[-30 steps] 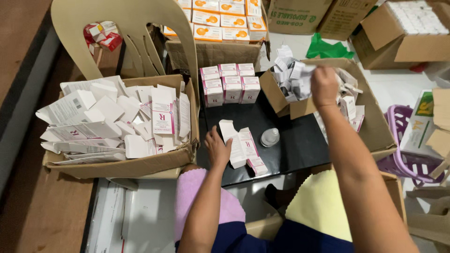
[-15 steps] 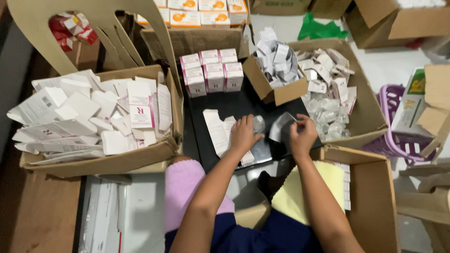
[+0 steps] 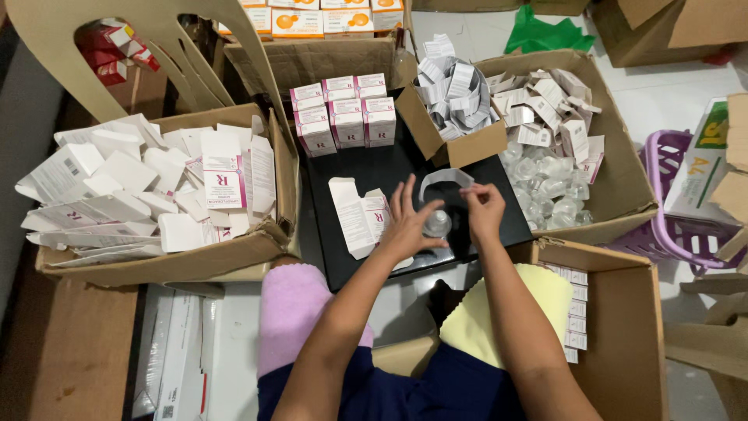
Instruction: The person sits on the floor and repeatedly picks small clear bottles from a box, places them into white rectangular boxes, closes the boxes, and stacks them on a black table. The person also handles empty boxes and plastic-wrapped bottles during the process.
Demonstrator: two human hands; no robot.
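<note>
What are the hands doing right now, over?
Left hand touching small clear bottle on black tray. Right hand pinching curled paper leaflet above bottle. Flat carton beside left hand; nothing blocking.

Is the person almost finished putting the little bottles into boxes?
Not nearly. Done: six closed pink boxes stand at the back of the black tray. In hand: the left hand holds a small bottle while the right hand wraps a paper leaflet around it. Left: many bottles and flat boxes.
</note>
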